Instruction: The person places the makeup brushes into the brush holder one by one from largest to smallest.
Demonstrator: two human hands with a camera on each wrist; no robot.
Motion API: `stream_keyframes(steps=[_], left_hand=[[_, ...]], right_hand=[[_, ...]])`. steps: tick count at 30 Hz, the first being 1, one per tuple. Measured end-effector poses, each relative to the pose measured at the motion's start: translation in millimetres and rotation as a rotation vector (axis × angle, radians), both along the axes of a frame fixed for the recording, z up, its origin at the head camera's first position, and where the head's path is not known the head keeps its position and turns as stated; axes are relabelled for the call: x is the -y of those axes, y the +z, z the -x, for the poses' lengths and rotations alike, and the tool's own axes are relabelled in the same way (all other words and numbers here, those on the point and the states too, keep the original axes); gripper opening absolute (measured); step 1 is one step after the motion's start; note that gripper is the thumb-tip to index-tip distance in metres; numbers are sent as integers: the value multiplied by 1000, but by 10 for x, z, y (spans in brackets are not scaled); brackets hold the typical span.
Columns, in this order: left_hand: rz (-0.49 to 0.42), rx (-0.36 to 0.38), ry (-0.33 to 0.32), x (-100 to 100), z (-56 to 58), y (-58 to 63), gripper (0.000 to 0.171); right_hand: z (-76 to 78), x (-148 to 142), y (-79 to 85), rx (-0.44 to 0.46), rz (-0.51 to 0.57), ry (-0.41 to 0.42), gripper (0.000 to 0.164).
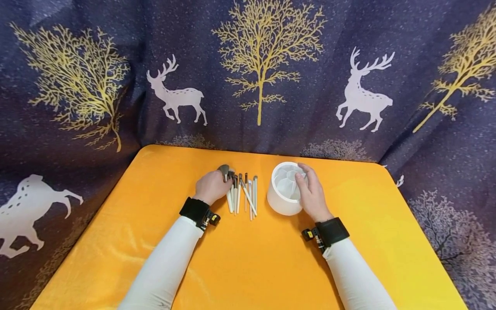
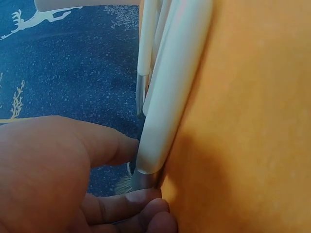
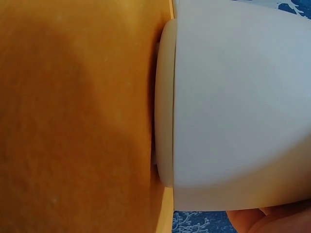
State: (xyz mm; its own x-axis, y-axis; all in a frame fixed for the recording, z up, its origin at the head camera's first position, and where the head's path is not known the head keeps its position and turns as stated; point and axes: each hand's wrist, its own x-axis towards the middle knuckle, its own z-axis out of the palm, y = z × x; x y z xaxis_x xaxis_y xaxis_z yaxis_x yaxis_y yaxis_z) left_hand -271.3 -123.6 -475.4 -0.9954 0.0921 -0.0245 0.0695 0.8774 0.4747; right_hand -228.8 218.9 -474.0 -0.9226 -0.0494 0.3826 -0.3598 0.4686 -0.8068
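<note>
My left hand (image 1: 212, 187) is at the left end of a row of makeup brushes (image 1: 251, 196) lying on the table. Its thumb and fingers pinch the leftmost makeup brush (image 2: 170, 97) near the metal collar, seen close in the left wrist view. That brush has a thick pale handle and a dark, wide head (image 1: 223, 169). With my right hand (image 1: 313, 196) I grip the right side of a round white brush holder (image 1: 284, 206), the thumb over its rim. Clear dividers (image 1: 288, 177) split its inside. The right wrist view shows the holder's smooth wall (image 3: 238, 107) and its base.
An orange cloth (image 1: 248, 258) covers the table. Behind the far edge hangs a dark blue curtain (image 1: 294, 125) printed with white deer and golden trees. The brushes lie between the left hand and the holder, some crossing one another.
</note>
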Motion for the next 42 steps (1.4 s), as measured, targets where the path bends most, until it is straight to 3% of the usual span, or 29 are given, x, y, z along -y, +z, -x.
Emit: stream_keyframes(steps=[11, 29, 42], left_hand=[[-16, -13, 30, 10, -18, 5, 47], [42, -72, 76, -96, -64, 3, 34], [-7, -50, 79, -52, -51, -10, 43]], right_hand=[[13, 5, -4, 7, -16, -11, 55], [-17, -1, -3, 4, -17, -20, 54], [2, -10, -14, -7, -20, -14, 53]])
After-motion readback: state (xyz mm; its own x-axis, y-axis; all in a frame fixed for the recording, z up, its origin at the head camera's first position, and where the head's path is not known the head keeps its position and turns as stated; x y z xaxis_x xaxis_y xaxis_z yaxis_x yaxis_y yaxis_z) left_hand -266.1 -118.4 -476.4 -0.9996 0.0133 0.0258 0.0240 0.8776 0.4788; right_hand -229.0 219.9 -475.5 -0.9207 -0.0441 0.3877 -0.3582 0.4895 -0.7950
